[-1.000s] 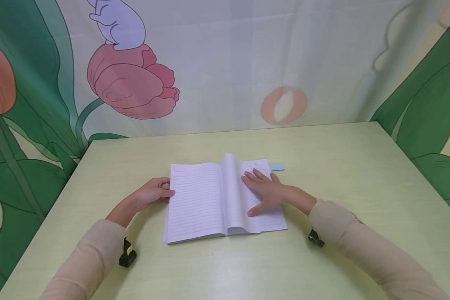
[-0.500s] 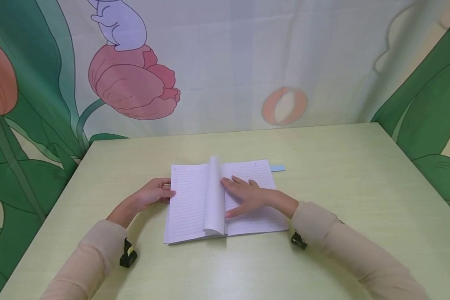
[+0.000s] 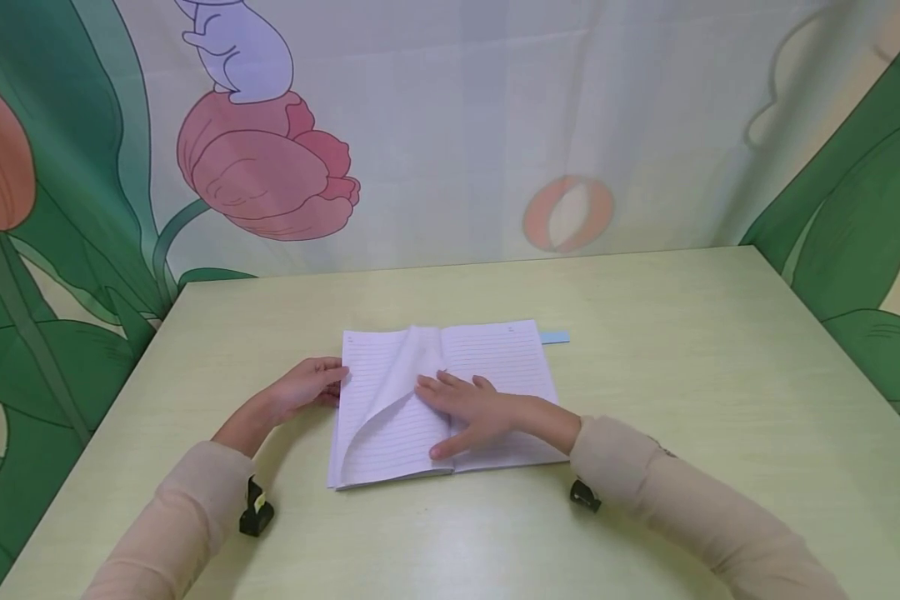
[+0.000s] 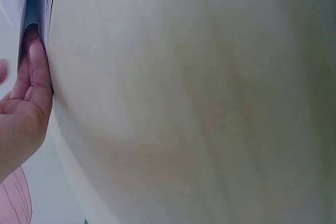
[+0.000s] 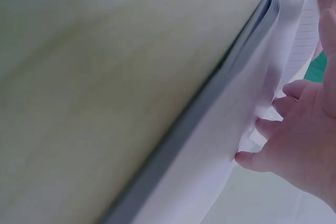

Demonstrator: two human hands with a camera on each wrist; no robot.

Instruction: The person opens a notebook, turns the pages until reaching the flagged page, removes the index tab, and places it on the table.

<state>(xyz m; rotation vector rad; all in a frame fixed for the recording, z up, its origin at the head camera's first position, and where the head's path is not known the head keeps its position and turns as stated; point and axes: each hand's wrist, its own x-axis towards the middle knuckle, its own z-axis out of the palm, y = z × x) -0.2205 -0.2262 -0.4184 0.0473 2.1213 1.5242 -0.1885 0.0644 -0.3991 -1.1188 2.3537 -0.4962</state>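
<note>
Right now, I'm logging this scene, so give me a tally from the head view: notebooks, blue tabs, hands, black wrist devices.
Notebook: 1
Blue tab: 1
Hands: 2 (left hand, right hand)
Black wrist devices: 2
Total: 6

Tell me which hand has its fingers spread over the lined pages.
The right hand, spread across the middle of the open lined notebook; the left hand instead grips its left edge.

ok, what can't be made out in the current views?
- Head view: header print on the open, lined white paper notebook; too small to read.
- Head view: inner end of the flat pale-blue strip; hidden by the notebook.
- Left wrist view: thumb of the left hand; mostly cut off by left edge.
</note>
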